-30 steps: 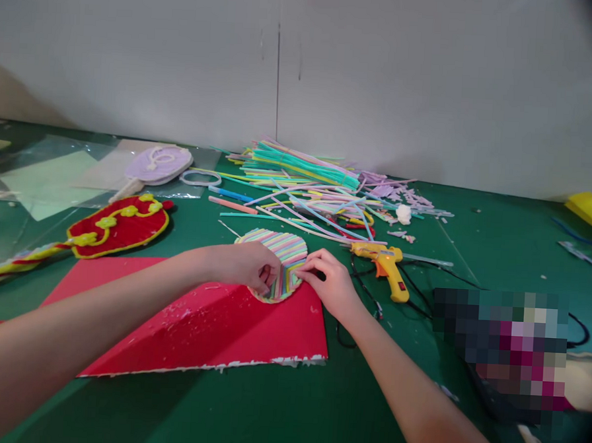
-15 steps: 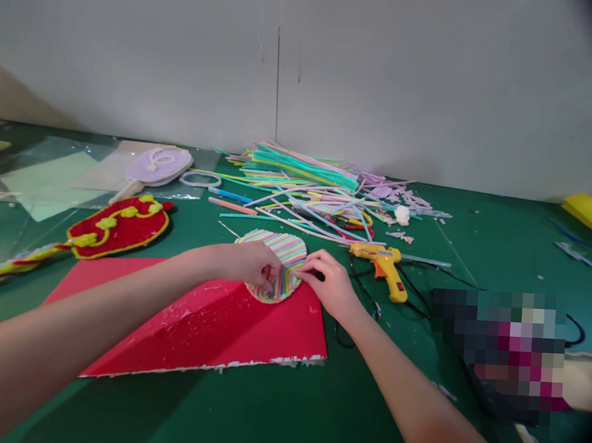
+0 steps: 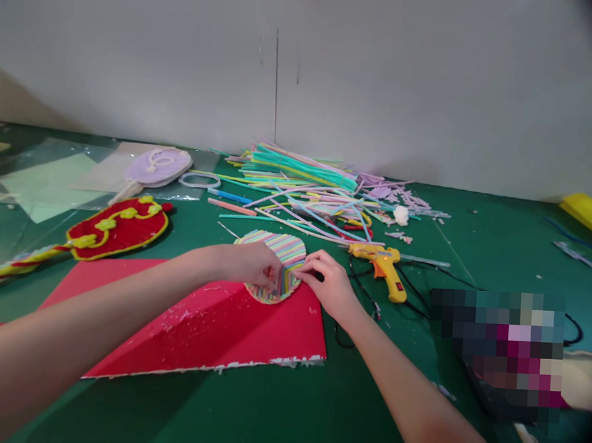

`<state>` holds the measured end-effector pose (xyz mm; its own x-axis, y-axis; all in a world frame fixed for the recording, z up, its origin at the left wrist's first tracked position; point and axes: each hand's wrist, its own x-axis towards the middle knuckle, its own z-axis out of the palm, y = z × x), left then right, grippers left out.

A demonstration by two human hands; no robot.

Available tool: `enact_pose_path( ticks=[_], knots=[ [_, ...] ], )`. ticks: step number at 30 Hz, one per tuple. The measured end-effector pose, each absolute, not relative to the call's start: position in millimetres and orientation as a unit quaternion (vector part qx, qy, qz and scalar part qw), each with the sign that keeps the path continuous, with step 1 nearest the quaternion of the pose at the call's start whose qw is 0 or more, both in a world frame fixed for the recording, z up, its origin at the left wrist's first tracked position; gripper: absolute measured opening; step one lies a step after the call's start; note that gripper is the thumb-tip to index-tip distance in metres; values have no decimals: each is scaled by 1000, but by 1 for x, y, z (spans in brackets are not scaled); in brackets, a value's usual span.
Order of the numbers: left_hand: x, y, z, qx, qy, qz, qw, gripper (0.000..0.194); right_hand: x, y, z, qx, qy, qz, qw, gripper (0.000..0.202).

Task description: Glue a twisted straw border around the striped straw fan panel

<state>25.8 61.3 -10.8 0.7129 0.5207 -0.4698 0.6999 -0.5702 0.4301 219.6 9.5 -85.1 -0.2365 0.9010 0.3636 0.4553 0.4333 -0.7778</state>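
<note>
A round disc [image 3: 290, 248] covered in pastel striped strips lies partly on a red sheet [image 3: 270, 332] and partly on the green table. Over the disc's left and middle part is my left hand [image 3: 254, 265], its fingers curled down onto the striped surface; what they pinch, if anything, is too small to name. At the disc's right edge, my right hand [image 3: 327, 279] has thumb and forefinger brought together on the rim. White dried bits are scattered on the red sheet.
A yellow glue gun [image 3: 385, 266] with a black cable lies right of my right hand. Behind is a pile of pastel pipe cleaners [image 3: 303, 169]. At left are a red fan shape [image 3: 127, 229] and a lilac one [image 3: 157, 165]. A pixelated dark object [image 3: 492, 351] is at right.
The fingers of my left hand have shifted very slightly on the disc. My right hand stays at the rim.
</note>
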Motion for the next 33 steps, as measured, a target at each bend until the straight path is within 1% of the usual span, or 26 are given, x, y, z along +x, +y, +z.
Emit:
enact_pose_path(
  ticks=[5,10,14,18,20,23,25,27,30,31,33],
  knots=[
    [28,58,-14,875,367,-153,276,8,220,9,-85,-456,-741,269,412,9],
    [33,54,-7,876,378,-163,252,8,220,10,-85,-455,-740,272,414,9],
    [33,56,-4,876,368,-183,254,8,219,10,-86,-456,-736,275,417,8],
    [34,58,-6,869,368,-182,275,13,219,10,-86,-456,-735,275,420,8],
    [36,57,-7,868,377,-186,265,15,219,10,-86,-457,-735,275,419,8],
    [36,55,-10,869,384,-180,254,12,219,9,-85,-457,-736,275,417,7],
    [31,57,-13,869,376,-158,280,13,219,9,-85,-457,-737,274,416,8],
    [22,61,-17,866,354,-129,330,14,219,9,-85,-458,-737,273,415,7],
    [8,64,-21,856,319,-83,399,7,219,9,-85,-457,-738,272,415,6],
    [4,64,-22,854,315,-66,408,4,219,9,-85,-457,-738,273,415,6],
    [-2,62,-23,857,314,-34,406,6,219,9,-85,-457,-736,277,416,6]
  ],
)
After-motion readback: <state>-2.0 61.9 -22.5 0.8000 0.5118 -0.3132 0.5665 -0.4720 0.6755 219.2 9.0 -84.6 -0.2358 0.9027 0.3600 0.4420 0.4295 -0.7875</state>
